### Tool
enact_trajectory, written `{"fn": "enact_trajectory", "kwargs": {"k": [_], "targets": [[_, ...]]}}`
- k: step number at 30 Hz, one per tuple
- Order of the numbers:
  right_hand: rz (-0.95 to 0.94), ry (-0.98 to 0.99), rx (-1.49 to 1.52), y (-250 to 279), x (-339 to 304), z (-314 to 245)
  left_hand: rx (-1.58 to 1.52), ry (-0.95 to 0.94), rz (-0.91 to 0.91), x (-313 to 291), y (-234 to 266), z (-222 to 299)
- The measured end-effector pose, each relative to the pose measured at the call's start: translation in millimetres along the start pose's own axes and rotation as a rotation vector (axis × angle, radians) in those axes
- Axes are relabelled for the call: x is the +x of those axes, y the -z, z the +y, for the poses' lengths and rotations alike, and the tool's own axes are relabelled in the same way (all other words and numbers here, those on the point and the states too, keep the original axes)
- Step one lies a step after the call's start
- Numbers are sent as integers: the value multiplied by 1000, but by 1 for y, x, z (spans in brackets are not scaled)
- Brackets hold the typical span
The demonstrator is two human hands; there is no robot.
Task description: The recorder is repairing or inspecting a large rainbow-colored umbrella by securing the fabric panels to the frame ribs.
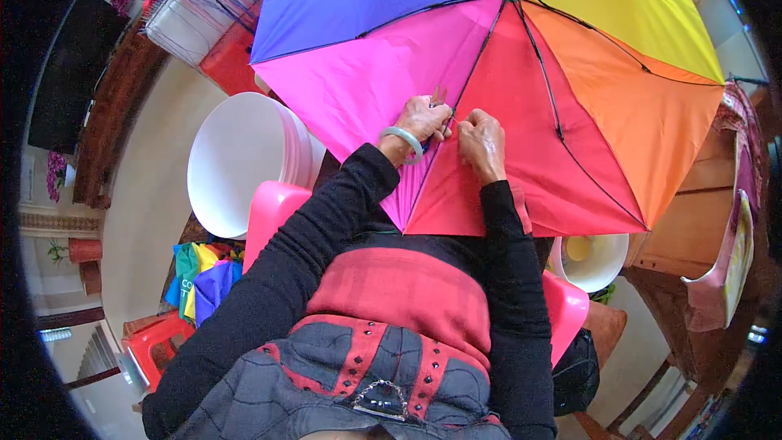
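Observation:
An opened rainbow umbrella (pixel 538 155) spreads before me, its inner side and black ribs facing up. My left hand (pixel 422 124), with a pale bangle at the wrist, is closed at the rib between the pink and red panels. A small pointed brownish thing (pixel 440 96) sticks up from its fingers, and something dark blue shows under the palm; I cannot make out its kind. Just right of that rib, over the red panel, my right hand (pixel 482 145) is closed in a pinch. What its fingertips hold is hidden, though a thin pale line seems to run between both hands.
A large white bucket (pixel 236 167) stands at left beside a pink plastic chair (pixel 273 212). Folded colourful cloth (pixel 208 277) lies near a red stool (pixel 155 346). Another white bucket (pixel 607 265) is at right, near a wooden cabinet (pixel 684 220). A clear bin (pixel 208 12) sits upper left.

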State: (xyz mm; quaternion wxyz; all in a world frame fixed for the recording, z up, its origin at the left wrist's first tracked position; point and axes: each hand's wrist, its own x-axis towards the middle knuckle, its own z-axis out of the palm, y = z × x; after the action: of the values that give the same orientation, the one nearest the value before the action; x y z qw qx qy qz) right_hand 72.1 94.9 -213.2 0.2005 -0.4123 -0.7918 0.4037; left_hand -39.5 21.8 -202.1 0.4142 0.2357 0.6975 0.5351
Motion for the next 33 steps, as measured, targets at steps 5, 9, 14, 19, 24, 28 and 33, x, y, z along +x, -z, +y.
{"fn": "enact_trajectory", "kwargs": {"k": [5, 9, 14, 19, 24, 28, 33], "targets": [[56, -1, -130, 2, -4, -9, -13, 1, -13, 0, -1, 1], [54, 16, -149, 2, -4, -8, -2, 7, -1, -3, -2, 4], [1, -31, -126, 3, -2, -6, 13, 74, 40, -4, -3, 8], [1, 16, -125, 7, -3, -5, -69, 133, 21, -2, -2, 7], [-63, -23, -150, 7, -3, -4, -127, 136, 16, -2, 0, 7], [-55, 11, -178, 6, -3, -3, -135, 122, 28, -2, -1, 6], [-62, 21, -190, 7, -4, -10, -111, 113, 23, -1, 1, 5]]}}
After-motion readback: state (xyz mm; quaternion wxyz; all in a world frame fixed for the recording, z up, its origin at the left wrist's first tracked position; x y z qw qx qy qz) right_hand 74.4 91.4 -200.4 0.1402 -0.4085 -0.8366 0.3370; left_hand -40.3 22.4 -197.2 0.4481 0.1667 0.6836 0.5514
